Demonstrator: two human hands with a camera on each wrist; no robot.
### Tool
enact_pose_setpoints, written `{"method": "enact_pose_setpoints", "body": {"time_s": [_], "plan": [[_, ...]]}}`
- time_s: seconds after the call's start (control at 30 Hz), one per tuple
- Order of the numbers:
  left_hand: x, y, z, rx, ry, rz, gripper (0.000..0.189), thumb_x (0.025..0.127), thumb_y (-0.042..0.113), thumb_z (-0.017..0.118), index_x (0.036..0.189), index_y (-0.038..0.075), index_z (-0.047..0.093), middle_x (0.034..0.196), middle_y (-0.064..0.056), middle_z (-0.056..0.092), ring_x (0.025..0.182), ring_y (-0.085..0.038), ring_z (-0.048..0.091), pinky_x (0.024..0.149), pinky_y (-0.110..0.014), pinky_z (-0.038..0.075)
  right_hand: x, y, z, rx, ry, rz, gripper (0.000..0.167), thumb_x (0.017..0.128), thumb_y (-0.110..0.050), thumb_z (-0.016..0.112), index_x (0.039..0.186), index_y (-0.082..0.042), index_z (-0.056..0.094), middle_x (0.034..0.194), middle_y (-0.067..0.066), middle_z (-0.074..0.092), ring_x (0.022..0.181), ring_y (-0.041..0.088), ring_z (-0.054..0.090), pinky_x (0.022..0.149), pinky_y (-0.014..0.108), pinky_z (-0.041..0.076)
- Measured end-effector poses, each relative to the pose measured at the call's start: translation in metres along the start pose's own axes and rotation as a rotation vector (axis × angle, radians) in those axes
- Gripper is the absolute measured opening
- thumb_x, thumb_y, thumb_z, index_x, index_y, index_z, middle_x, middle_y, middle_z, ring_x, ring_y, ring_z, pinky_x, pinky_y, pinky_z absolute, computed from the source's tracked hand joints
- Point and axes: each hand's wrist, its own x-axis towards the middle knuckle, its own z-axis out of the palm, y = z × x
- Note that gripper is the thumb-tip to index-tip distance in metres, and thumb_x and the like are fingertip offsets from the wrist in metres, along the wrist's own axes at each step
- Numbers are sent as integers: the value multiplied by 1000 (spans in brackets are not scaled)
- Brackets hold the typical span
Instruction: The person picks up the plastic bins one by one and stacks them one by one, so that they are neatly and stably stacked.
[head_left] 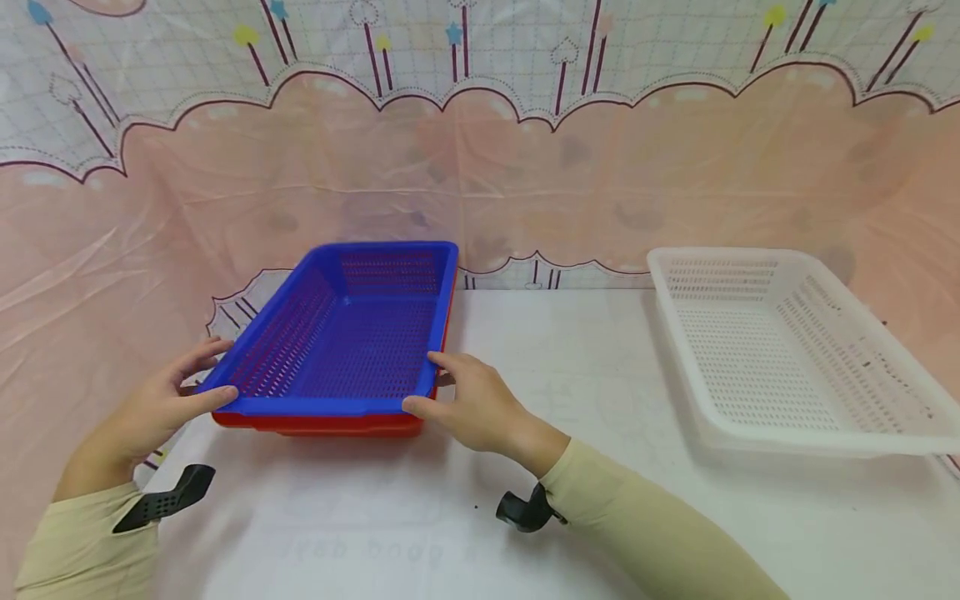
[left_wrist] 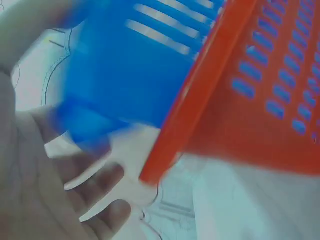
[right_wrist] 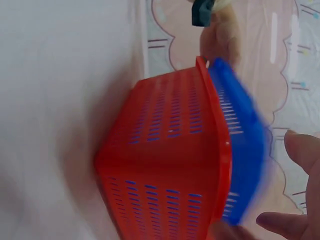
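Note:
A blue perforated plastic basket (head_left: 300, 407) sits nested in a red one (head_left: 330, 425), left of centre in the head view. Its rim stands above the red rim, as the left wrist view shows. My left hand (head_left: 150, 408) holds the blue basket's near left corner, thumb on top of the rim and fingers along the outside. At the near right corner my right hand (head_left: 480, 408) grips the same rim, with thumb and index finger on top and other fingers lower, partly hidden. In the right wrist view the blue basket (right_wrist: 247, 160) is blurred.
A white perforated basket (head_left: 810, 442) stands on the right of the white table (head_left: 315, 517). Behind the table hangs a pink patterned sheet (head_left: 555, 183). Black wrist mounts (head_left: 168, 500) hang below both forearms, close above the tabletop.

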Motion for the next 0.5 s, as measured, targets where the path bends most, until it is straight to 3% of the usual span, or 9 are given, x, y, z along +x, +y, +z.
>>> {"method": "enact_pose_setpoints", "body": {"time_s": [0.07, 0.1, 0.23, 0.33, 0.37, 0.43, 0.5], "plan": [[0, -4, 1, 49, 20, -7, 65, 96, 4, 62, 149, 36, 43, 136, -16, 46, 102, 9, 46, 77, -10, 41, -1, 5, 0, -17, -7, 10, 76, 92, -47, 69, 150, -5, 44, 138, 15, 53, 116, 25, 58, 90, 37, 51], [0, -6, 2, 57, 22, -12, 64, 97, 6, 61, 150, 37, 42, 137, -15, 43, 103, 9, 43, 77, -11, 39, 0, 7, 1, -17, -9, 14, 75, 92, -47, 69, 150, -6, 44, 138, 17, 51, 115, 26, 58, 88, 37, 51], [0, -16, 11, -74, -7, 28, 59, 100, 1, 56, 151, 25, 41, 128, 14, 50, 108, 9, 49, 81, -10, 40, 4, 13, 5, 32, -21, 27, 77, 92, -45, 70, 153, -8, 41, 141, 18, 49, 113, 26, 60, 85, 35, 53], [1, -22, 18, -206, -38, 32, 55, 101, -1, 53, 150, 21, 42, 124, 21, 52, 109, 8, 53, 86, -7, 40, 10, 17, 12, 101, -22, 31, 79, 91, -42, 73, 153, -6, 38, 141, 16, 51, 109, 23, 64, 83, 31, 54], [1, -23, 21, -238, -43, 19, 54, 101, 0, 53, 149, 23, 43, 126, 18, 50, 109, 9, 53, 87, -7, 40, 11, 18, 14, 119, -23, 34, 80, 91, -41, 73, 154, -6, 38, 140, 15, 52, 107, 23, 65, 82, 31, 54], [3, -26, 26, -312, -52, -17, 53, 102, 1, 52, 147, 28, 44, 136, -2, 46, 107, 7, 55, 87, -8, 42, 14, 19, 19, 142, -28, 50, 83, 90, -41, 74, 155, -6, 36, 135, 13, 57, 103, 20, 66, 81, 30, 54], [3, -28, 30, -373, -51, -49, 52, 103, 3, 52, 145, 32, 45, 142, -20, 32, 106, 6, 55, 86, -9, 44, 15, 20, 23, 147, -36, 67, 86, 90, -43, 74, 156, -8, 33, 133, 10, 60, 103, 18, 66, 82, 31, 54]]}}
